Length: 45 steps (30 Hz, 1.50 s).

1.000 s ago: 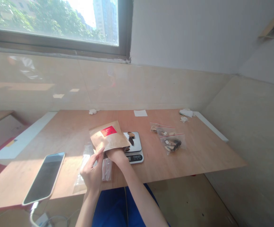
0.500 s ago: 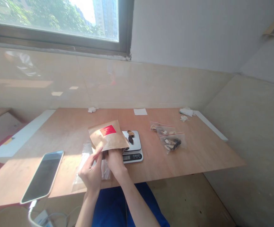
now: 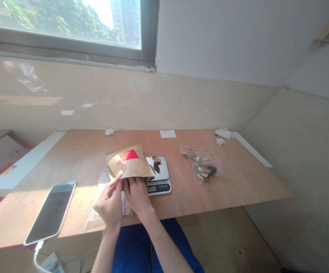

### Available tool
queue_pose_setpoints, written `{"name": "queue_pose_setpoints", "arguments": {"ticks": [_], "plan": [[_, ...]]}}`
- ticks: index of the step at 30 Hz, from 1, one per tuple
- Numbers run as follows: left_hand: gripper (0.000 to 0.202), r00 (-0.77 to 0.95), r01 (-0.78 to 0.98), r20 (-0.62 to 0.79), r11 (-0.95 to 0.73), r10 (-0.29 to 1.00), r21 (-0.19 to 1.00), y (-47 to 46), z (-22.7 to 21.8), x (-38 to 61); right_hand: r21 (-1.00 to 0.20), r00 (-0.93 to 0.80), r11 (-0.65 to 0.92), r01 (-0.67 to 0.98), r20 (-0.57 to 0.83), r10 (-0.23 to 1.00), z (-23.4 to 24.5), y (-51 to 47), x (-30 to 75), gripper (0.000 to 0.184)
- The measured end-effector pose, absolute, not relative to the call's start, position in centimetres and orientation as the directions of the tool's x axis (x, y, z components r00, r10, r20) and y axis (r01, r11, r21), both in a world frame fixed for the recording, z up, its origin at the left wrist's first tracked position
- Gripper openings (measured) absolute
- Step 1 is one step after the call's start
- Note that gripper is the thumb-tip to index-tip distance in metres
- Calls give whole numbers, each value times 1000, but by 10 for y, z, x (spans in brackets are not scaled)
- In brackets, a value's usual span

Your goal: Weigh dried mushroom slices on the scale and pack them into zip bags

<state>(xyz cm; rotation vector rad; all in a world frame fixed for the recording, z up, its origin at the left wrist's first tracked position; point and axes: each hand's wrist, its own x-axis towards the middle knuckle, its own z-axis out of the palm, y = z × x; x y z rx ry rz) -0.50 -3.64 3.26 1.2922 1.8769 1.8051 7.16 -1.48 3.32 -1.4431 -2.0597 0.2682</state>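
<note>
Two hands at one pouch: your right hand (image 3: 137, 195) and left hand (image 3: 109, 204) meet at the lower edge of the kraft paper pouch (image 3: 130, 167), held just above the surface.
Pouch: tan, creased, with a red label (image 3: 128, 155) on its upper face; its right corner overlaps the scale.
Fingers: right fingers (image 3: 130, 185) are curled, grasping the lower edge; left fingers (image 3: 118, 177) touch the edge, and you cannot tell if they pinch it.
Scale: a digital kitchen scale (image 3: 161, 187) at the pouch's 3 o'clock, with dark dried pieces (image 3: 156, 167) on its platform.
Bags: two zip bags (image 3: 206, 170) of dried pieces at the scale's 3 o'clock; a clear plastic bag (image 3: 96, 212) under your left hand.
Surface: a wooden surface (image 3: 232, 189), with a phone (image 3: 50, 212) at the pouch's 8 o'clock and a white paper slip (image 3: 167, 133) at 12 o'clock.
Room: a window (image 3: 62, 26) at 11 o'clock, above a beige tiled wall (image 3: 181, 102).
</note>
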Motion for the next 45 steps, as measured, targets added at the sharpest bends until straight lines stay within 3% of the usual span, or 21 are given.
{"name": "queue_pose_setpoints", "arguments": {"ticks": [5, 9, 13, 19, 23, 27, 30, 33, 39, 45], "plan": [[25, -602, 406, 358, -112, 714, 907, -36, 38, -2, -419, -326, 436, 797, 311, 893, 39, -15, 78, 32], [25, -596, 386, 342, -115, 727, 915, -35, 40, 2, -475, -335, 445, 759, 301, 893, 45, -15, 87, 36], [21, -566, 464, 435, -165, 701, 870, -34, 41, 6, -551, -285, 403, 731, 290, 914, 54, -14, 94, 34], [21, -526, 536, 507, -196, 683, 821, -28, 47, 7, -535, -202, 475, 699, 489, 848, 57, -17, 102, 19], [25, -547, 518, 443, -129, 710, 846, -22, 55, 4, -690, -24, 530, 493, 598, 801, 52, -25, 119, 16], [25, -589, 455, 342, -48, 732, 889, -16, 65, -5, -910, 329, 292, 294, 384, 863, 32, -18, 147, 23], [23, -621, 448, 339, -34, 707, 893, -10, 69, -12, -978, 433, 130, 163, 190, 881, 12, 1, 170, 34], [24, -633, 427, 326, -35, 702, 903, -7, 71, -15, -995, 392, 20, 98, 58, 918, 1, 22, 184, 43], [23, -643, 397, 300, -28, 705, 917, -8, 68, -16, -983, 308, -82, 163, -28, 951, 2, 39, 194, 46], [22, -643, 387, 289, -24, 710, 922, -8, 65, -17, -984, 232, -18, 177, 24, 972, -3, 37, 198, 39]]}}
